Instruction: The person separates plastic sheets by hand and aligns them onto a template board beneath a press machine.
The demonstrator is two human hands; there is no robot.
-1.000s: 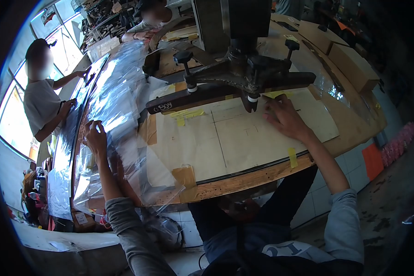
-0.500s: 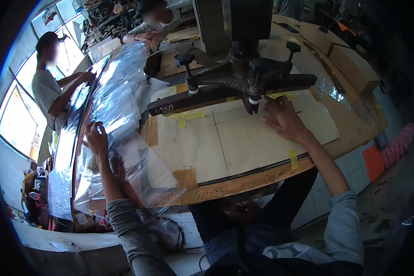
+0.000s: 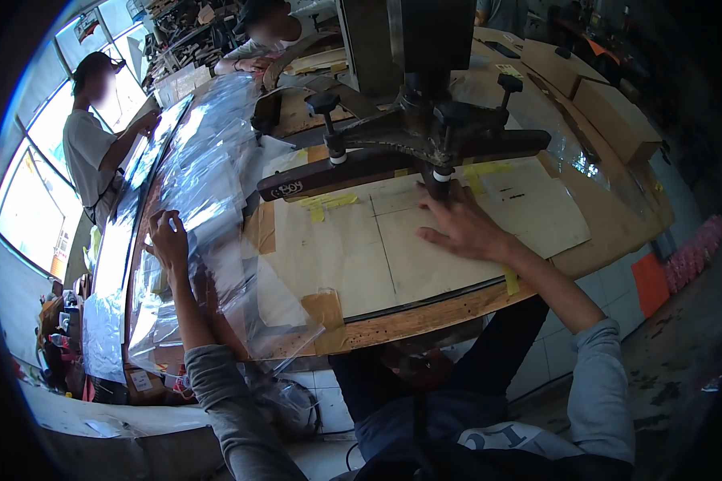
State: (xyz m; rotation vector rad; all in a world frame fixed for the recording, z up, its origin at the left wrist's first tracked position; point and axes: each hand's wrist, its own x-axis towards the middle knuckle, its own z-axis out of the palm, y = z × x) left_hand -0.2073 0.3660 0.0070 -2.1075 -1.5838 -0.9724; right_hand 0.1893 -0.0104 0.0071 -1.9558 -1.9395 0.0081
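Note:
My right hand (image 3: 465, 228) lies over a pale, pencil-marked sheet (image 3: 329, 264) on the worktable, fingers spread, with its fingertips beside the middle of a dark press head (image 3: 405, 140). I see nothing held in it. The press head carries a long dark bar (image 3: 337, 172) just above the sheet, and yellow tape (image 3: 329, 204) sticks to the sheet. To the left, my left hand (image 3: 168, 240) is raised with fingers curled in a pinch next to clear plastic film (image 3: 217, 184); what it grips, if anything, I cannot make out.
The wooden table edge (image 3: 393, 321) curves in front of my legs. Cardboard boxes (image 3: 618, 120) stand at the right. One person (image 3: 96, 144) works at a long shiny panel on the left; another person (image 3: 273, 32) leans at the far side.
My right hand has slid left across the pale sheet, towards the middle of the press head. My left hand stays about where it was. The person at left has shifted slightly right.

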